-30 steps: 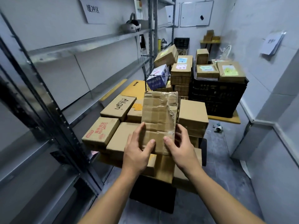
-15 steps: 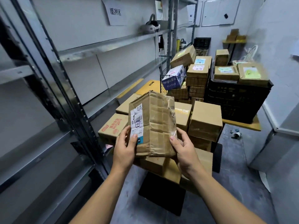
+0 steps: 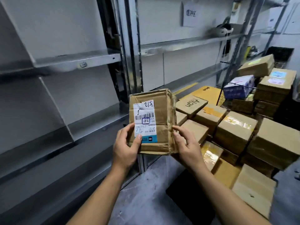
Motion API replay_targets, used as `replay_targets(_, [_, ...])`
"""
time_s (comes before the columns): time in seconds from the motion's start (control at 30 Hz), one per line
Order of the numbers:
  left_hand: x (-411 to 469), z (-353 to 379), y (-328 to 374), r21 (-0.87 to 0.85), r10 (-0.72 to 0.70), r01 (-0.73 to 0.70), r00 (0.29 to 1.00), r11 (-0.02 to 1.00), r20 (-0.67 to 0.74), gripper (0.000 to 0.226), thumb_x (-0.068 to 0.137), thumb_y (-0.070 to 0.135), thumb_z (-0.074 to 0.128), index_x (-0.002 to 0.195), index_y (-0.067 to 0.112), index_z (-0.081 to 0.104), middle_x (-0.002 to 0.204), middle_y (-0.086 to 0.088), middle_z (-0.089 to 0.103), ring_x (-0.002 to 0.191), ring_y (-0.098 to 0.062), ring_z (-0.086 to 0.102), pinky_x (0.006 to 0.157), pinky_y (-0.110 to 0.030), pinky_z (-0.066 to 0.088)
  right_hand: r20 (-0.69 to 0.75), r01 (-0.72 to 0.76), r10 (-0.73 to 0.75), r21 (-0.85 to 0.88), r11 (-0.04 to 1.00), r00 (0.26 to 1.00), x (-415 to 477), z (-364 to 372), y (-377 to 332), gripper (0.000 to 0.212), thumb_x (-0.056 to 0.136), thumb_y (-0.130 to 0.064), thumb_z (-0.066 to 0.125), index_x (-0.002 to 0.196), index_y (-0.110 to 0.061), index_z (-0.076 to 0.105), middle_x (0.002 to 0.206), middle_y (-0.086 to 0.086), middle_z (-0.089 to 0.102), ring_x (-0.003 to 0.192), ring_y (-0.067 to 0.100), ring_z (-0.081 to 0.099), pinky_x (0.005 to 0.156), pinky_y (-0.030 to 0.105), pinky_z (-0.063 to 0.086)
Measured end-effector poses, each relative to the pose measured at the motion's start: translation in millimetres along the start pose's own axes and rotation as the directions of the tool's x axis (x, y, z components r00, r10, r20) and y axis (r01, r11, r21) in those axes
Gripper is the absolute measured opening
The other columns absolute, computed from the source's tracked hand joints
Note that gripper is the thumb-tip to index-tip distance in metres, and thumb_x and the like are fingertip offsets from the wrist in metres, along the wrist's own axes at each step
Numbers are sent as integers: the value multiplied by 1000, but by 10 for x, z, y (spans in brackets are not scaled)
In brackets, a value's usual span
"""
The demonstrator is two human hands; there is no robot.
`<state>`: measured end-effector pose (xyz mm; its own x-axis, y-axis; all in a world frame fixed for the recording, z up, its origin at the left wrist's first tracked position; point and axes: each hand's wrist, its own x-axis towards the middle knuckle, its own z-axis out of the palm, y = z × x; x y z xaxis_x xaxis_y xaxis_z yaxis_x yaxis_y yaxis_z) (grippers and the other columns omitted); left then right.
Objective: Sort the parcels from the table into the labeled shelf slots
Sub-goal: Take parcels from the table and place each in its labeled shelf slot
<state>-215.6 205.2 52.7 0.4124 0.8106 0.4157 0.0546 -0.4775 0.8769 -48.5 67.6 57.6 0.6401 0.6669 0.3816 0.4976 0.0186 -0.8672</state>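
Both the left hand and the right hand gripped the crumpled brown cardboard parcel upright between their fingers. Held only at its bottom, the soft box could probably tip forward and fall.

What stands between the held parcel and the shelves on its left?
Nothing visible does. The left hand and right hand grip the parcel; the shelf boards to its left are open-fronted. Only an upright post behind it divides the bays.

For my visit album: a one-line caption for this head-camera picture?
Left hand and right hand hold a labelled cardboard parcel before metal shelves, stacked boxes beside.
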Motion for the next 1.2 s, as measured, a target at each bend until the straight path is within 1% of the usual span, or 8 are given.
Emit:
replay_targets(0.1, [-76, -542, -41, 146, 51, -38, 995, 989, -88, 42, 85, 43, 59, 126, 38, 53, 120, 14, 52, 111, 2, 51, 92, -29, 51, 155, -4, -8, 79, 997, 988, -31, 435, -209, 35, 94, -47, 52, 129, -45, 55, 125, -16, 61, 117, -5, 54, 102, 35, 48])
replay_targets(0.23, [-221, -1277, -115, 299, 102, -48, 981, 953, -168, 43, 86, 36, 61, 128, 31, 54, 118, 12, 51, 102, 5, 50, 83, -13, 43, 322, -27, -25, 155, 988, 946, -204, 1101, -561, 49, 86, -56, 59, 130, -66, 39, 129, -19, 58, 118, -8, 54, 103, 31, 48])
replay_targets(0.4, [-491, -2168, -225, 443, 130, -11, 962, 896, -239, 45, 87, 22, 68, 130, 22, 55, 126, 8, 50, 107, 1, 47, 86, -5, 36, 379, -69, -45, 280, 958, 924, -491, 1944, -990, 50, 86, -42, 59, 129, -62, 45, 126, -14, 65, 121, 0, 57, 107, 43, 47])
replay_targets(0.53, [-777, -2915, -290, 524, 145, 38, 942, 851, -303, 48, 86, 20, 70, 131, 18, 54, 130, 0, 51, 113, -7, 49, 93, -17, 40, 466, -115, -63, 343, 932, 882, -790, 2606, -1368, 50, 89, -38, 57, 124, -70, 42, 126, -12, 65, 118, 3, 60, 105, 44, 48])
replay_targets(0.7, [-1110, -3599, -336, 571, 144, 90, 925, 816, -351, 50, 85, 16, 71, 132, 15, 54, 132, -5, 50, 118, -16, 50, 96, -14, 38, 575, -153, -105, 382, 911, 811, -1154, 3218, -1749, 69, 93, -26, 68, 123, -72, 27, 125, -23, 55, 114, -2, 60, 94, 28, 55])
replay_targets(0.8, [-1362, -4077, -385, 597, 141, 140, 906, 790, -400, 51, 84, 14, 72, 132, 16, 54, 134, -5, 49, 120, -13, 48, 94, 3, 26, 588, -164, -121, 408, 898, 799, -1448, 3644, -2051, 69, 90, -23, 71, 125, -65, 28, 132, -8, 57, 119, 10, 60, 98, 42, 54])
replay_targets(0.93, [-1675, -4624, -412, 621, 134, 211, 878, 755, -460, 53, 83, 13, 72, 132, 16, 54, 135, -5, 48, 121, -6, 43, 95, 3, 24, 608, -181, -165, 466, 866, 776, -1816, 4121, -2381, 66, 82, -36, 77, 123, -66, 34, 132, -3, 60, 117, 13, 62, 96, 46, 55])
replay_targets(1.2, [-2180, -5525, -364, 640, 116, 361, 807, 678, -579, 51, 84, 13, 72, 131, 15, 53, 134, -3, 47, 117, 2, 39, 91, 6, 24, 702, -184, -270, 500, 846, 659, -2282, 4999, -2852, 64, 88, -31, 73, 124, -68, 35, 129, -7, 61, 114, 9, 64, 92, 49, 56])
